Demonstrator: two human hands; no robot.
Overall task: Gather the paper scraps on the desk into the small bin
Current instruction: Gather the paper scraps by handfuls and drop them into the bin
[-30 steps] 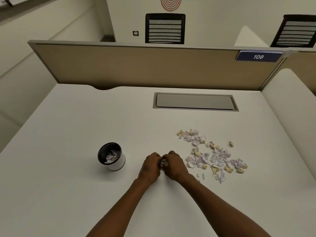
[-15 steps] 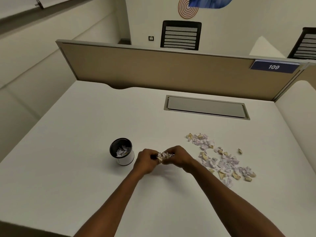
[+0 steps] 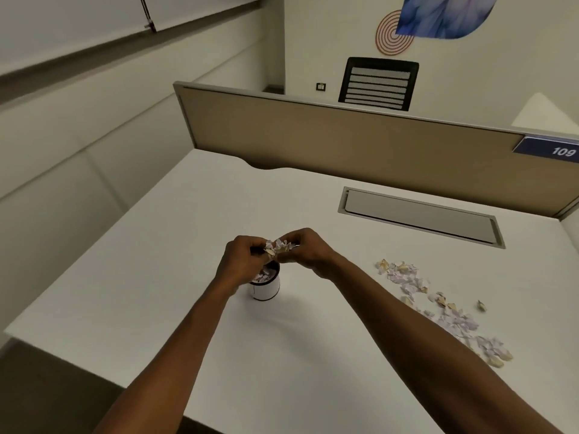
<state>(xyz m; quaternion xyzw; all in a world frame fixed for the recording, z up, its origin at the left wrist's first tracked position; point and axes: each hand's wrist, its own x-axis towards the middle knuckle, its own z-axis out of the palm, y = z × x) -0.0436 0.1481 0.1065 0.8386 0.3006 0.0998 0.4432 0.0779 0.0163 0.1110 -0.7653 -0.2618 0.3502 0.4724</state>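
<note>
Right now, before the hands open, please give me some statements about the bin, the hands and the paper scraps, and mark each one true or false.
1. Both hands, the left hand and the right hand, hold a clump of scraps above the bin. True.
2. The bin is empty. False: scraps already lie inside.
3. Loose scraps remain on the desk, on the right hand's side. True.
4. The bin lies tipped over. False: it stands upright.

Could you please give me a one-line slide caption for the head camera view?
Both hands, left and right, hold a paper wad over the small bin; loose scraps remain on the desk.
</note>
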